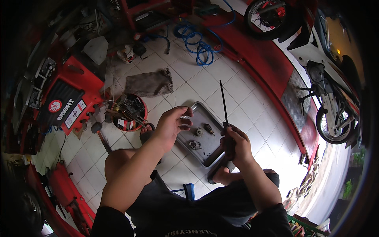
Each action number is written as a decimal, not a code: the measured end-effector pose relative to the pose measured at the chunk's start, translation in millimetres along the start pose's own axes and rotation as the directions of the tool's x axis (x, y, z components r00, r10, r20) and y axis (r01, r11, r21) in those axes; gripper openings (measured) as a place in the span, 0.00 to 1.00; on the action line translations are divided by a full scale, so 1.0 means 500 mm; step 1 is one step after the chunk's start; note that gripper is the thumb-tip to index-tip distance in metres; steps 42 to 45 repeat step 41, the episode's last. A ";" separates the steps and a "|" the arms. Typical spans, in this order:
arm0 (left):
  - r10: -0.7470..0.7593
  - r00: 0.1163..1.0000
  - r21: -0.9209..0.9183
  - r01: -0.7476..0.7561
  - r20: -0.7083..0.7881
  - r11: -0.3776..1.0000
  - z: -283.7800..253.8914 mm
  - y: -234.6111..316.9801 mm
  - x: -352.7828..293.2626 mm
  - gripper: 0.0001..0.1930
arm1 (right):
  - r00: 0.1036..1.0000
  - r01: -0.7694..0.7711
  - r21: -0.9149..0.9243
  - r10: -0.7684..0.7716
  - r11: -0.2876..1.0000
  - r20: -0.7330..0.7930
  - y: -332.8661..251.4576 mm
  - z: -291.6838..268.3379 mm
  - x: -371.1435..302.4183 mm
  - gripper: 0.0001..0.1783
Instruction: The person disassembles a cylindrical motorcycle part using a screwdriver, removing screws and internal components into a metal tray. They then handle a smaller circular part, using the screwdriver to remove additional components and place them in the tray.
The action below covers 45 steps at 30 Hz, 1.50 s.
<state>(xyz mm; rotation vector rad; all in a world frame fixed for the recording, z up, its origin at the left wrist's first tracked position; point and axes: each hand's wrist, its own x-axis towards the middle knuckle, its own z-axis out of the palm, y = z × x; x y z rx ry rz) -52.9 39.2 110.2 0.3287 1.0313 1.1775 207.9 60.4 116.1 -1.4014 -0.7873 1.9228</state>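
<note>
My right hand [240, 147] grips the dark handle of a long thin screwdriver [224, 100], its shaft pointing up and away from me. My left hand [172, 125] is raised over the near left side of a grey metal tray [215, 114], fingers half bent and apart, with nothing seen in them. In the tray lie a dark cylindrical part [209, 129], a small round metal part [199, 132] and a flatter metal part [194, 145]. A few tiny dark pieces sit close to them, too small to name.
A red-rimmed tub of tools [129, 112] stands left of the tray, with a stained rag [149, 83] beyond it. Further left is a red machine [79, 89]. A coiled blue hose [203, 49] lies ahead. A red lift platform [268, 75] and a motorcycle [327, 91] are on the right.
</note>
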 end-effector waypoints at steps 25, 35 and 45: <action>0.026 1.000 0.970 0.006 -0.013 0.243 -0.065 -0.466 0.176 0.19 | 0.904 -0.428 -0.740 0.234 0.519 -0.358 0.370 -0.247 0.269 0.29; 0.150 0.988 0.996 0.026 -0.039 0.088 -0.182 -0.631 0.346 0.44 | 0.855 -0.401 -0.783 -0.112 0.476 -0.506 0.539 -0.306 0.452 0.29; -0.080 0.994 0.997 -0.065 0.068 0.039 -0.218 -0.687 0.444 0.55 | 0.909 -0.414 -0.872 0.075 0.263 -0.409 0.529 -0.319 0.556 0.27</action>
